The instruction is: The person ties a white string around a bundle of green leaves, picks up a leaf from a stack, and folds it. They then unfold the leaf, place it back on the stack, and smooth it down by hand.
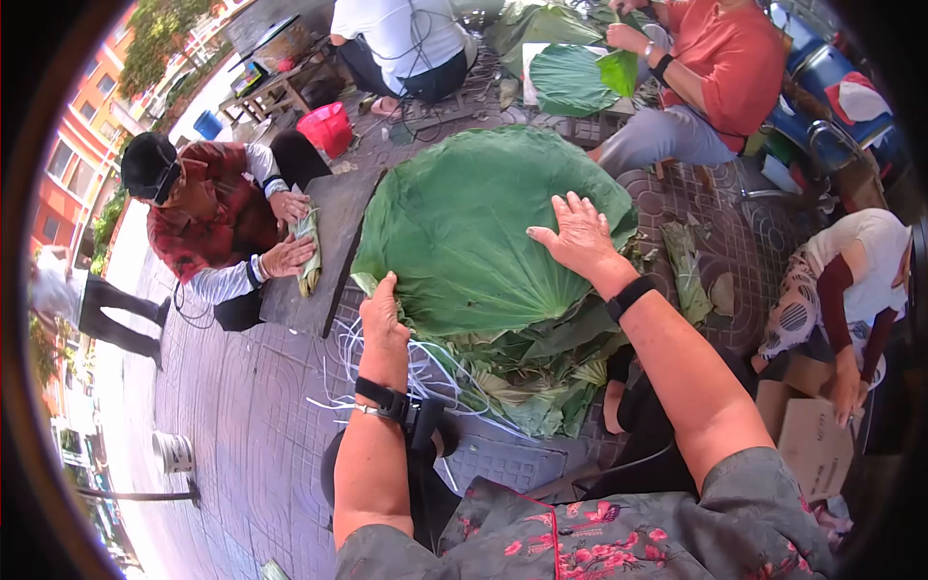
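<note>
A broad green lotus leaf [474,222] lies spread on top of a pile of leaves [541,382], its veins fanning out from near the front edge. My left hand [384,314] is at the leaf's near-left edge, thumb up, with the edge pinched and the other fingers mostly hidden. My right hand [583,237] rests palm down on the right part of the leaf, fingers stretched out. White plastic strings [440,372] hang and tangle below the leaf, just right of my left wrist.
Left, a co-worker [208,208] presses a leaf bundle [308,253] on a dark board [338,227]. Another person in red [720,72] handles leaves at the back right. At the far right someone bends over a cardboard box [812,440]. A red bucket [326,130] stands behind.
</note>
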The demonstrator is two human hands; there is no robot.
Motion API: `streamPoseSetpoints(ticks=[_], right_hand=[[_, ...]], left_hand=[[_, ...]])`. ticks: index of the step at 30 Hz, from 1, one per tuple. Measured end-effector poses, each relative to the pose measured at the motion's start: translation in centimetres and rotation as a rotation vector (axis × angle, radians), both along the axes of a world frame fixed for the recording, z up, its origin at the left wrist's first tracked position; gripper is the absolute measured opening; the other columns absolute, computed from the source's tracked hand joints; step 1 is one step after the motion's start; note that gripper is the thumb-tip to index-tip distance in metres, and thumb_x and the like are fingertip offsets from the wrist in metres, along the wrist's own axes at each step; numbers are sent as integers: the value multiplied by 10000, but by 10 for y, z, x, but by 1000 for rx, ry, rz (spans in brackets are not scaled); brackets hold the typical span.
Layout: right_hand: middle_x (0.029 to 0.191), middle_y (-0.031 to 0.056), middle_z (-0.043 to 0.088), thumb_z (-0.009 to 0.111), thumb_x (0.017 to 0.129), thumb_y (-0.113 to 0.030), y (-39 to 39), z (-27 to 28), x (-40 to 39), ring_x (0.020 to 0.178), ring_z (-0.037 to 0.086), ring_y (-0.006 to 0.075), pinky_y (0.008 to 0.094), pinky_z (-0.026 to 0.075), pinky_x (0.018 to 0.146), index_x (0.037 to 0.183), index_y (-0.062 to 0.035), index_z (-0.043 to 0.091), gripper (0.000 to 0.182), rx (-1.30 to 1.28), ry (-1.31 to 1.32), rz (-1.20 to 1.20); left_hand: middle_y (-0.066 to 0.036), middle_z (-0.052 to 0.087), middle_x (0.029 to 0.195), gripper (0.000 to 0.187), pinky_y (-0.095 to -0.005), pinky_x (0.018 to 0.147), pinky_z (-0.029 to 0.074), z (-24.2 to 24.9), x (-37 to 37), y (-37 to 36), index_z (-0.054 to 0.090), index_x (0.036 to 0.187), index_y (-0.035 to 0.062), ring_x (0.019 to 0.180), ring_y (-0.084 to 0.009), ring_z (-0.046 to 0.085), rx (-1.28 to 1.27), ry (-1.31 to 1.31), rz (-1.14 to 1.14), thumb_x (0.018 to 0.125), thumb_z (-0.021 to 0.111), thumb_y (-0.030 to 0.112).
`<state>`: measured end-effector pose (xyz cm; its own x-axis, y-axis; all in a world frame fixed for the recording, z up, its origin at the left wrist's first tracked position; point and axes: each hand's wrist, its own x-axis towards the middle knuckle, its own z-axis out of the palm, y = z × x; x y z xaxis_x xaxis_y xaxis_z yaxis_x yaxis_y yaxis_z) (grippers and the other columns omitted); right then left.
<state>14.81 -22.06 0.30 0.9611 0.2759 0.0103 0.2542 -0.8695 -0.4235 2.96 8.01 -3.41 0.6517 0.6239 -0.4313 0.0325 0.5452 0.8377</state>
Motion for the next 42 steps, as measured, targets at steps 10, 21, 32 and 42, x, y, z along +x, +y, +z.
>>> streamPoseSetpoints(ticks=[10, 21, 32, 42], right_hand=[[1540, 221, 297, 541, 894, -596, -4, -6, 0, 1434, 236, 418, 608, 171, 1144, 1461, -55, 385, 799, -6, -136, -6], [1593, 177, 211, 499, 845, -706, -18, -9, 11, 1463, 179, 407, 585, 147, 1160, 1525, -95, 286, 938, 54, 150, -15], [1519, 232, 331, 475, 924, -620, 3, 1, -14, 1425, 276, 395, 579, 189, 1148, 1446, -42, 409, 782, 12, -266, 149], [1507, 237, 354, 503, 951, -518, 3, 2, -16, 1423, 290, 388, 560, 211, 1146, 1429, -47, 433, 674, 59, -96, 198]], left_hand=[[-261, 568, 1233, 500, -416, 1003, 430, 28, -1, 7, 481, 1290, -79, 1143, -376, 562, 1542, 208, 426, 851, 655, 87], [-251, 343, 1502, 820, -539, 1146, 224, -36, 19, -25, 333, 1468, 6, 1402, -435, 292, 1393, 414, -511, 936, 442, 620], [-239, 343, 1504, 768, -588, 1153, 130, 36, 6, -88, 402, 1443, 32, 1428, -395, 259, 1767, 238, -462, 927, 497, 593], [-265, 340, 1492, 724, -639, 1132, 128, 59, -33, -155, 429, 1434, 47, 1415, -413, 272, 1822, -12, -762, 925, 501, 557]])
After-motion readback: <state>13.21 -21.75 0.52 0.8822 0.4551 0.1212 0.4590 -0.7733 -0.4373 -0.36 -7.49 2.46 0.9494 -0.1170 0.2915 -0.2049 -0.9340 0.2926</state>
